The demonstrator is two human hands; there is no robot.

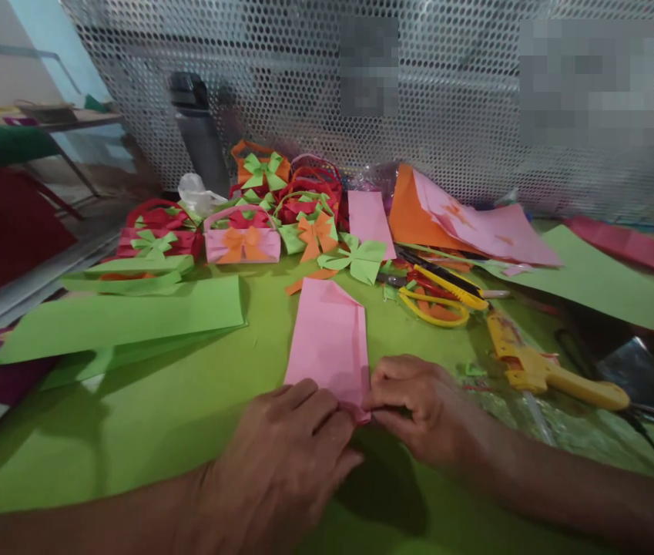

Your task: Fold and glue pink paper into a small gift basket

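A folded pink sheet of paper (327, 331) lies on the green tabletop in front of me, with a crease along its right side and a slanted fold at its far right corner. My left hand (297, 439) rests over its near left edge, fingers bent and pressing on the paper. At the near right corner, my right hand (413, 401) pinches the paper edge between thumb and forefinger. The near edge is partly hidden under my left fingers.
Small paper handbags with bows (243, 240) stand at the back. Green paper (130, 316) lies left, yellow-handled scissors (447, 285) and a yellow glue gun (534, 366) right. A dark bottle (199, 139) leans by the perforated metal panel (447, 100).
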